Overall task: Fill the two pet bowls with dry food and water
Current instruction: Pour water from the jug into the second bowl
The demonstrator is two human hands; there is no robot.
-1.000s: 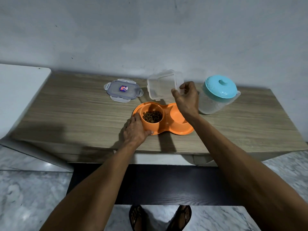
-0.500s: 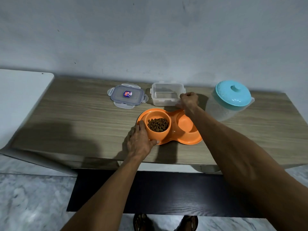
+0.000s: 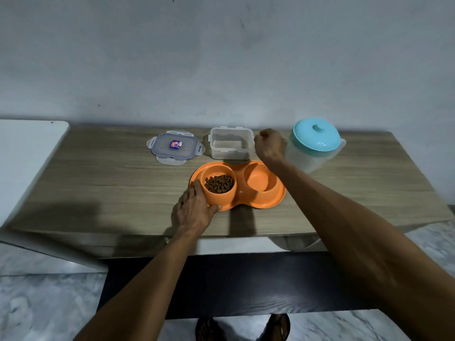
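An orange double pet bowl [image 3: 272, 203] sits on the wooden table [image 3: 110, 188]. Its left cup holds brown dry food [image 3: 219, 183]; its right cup [image 3: 258, 179] is bare. My left hand [image 3: 194, 210] grips the left rim of the orange bowl. The clear food container [image 3: 230, 148] stands upright behind the bowl, with nothing visible inside. My right hand [image 3: 269, 145] hovers just right of it with curled fingers and nothing in them. To the right of that hand stands a clear water jug with a turquoise lid [image 3: 316, 139].
The container's clear lid [image 3: 174, 146] lies flat at the back, left of the container. A white surface [image 3: 27, 153] adjoins the table's left end. A grey wall rises right behind the table. A dark lower shelf [image 3: 246, 284] and my sandalled feet [image 3: 242, 328] are below.
My right hand lowered the tilted clear container onto the table behind the bowl, let it go and moved right toward the jug. My left hand stayed on the bowl's rim.
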